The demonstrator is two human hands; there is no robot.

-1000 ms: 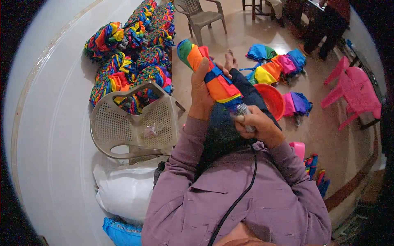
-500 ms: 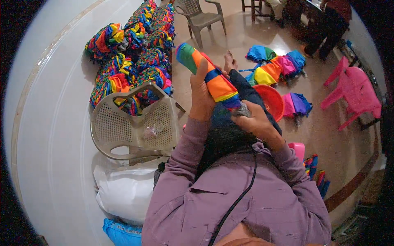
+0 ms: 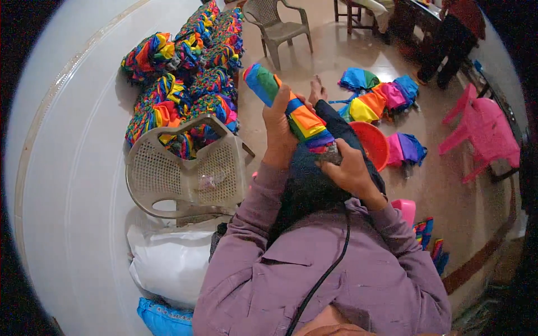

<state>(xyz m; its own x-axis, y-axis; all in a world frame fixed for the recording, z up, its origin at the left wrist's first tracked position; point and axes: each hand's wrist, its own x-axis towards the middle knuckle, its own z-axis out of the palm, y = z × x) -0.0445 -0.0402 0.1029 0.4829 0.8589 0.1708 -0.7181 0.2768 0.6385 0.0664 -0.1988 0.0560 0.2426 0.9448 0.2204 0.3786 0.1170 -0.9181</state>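
Above my lap I hold a folded rainbow umbrella (image 3: 305, 115), slanting from upper left to lower right. Its fabric is wrapped into a narrow roll with blue, green, orange, yellow and red panels. My left hand (image 3: 278, 115) is closed round the upper middle of the roll, thumb on top. At the lower end, my right hand (image 3: 347, 171) grips near the greyish gathered tips; its fingers partly hide that end. Other loosely closed rainbow umbrellas (image 3: 367, 106) lie on the floor beyond my legs, and a pink and purple one (image 3: 408, 148) lies closer on the right.
Large heaps of rainbow umbrellas (image 3: 216, 84) lie at the far left. A beige plastic chair (image 3: 216, 168) stands at my left, above a white sack (image 3: 168, 257). A red basin (image 3: 371, 143) and a pink chair (image 3: 485, 131) are on the right. People are at the back right.
The umbrella has turned about its length, so different colour panels face up. Both hands keep their grip at nearly the same places. The whole view has shifted slightly.
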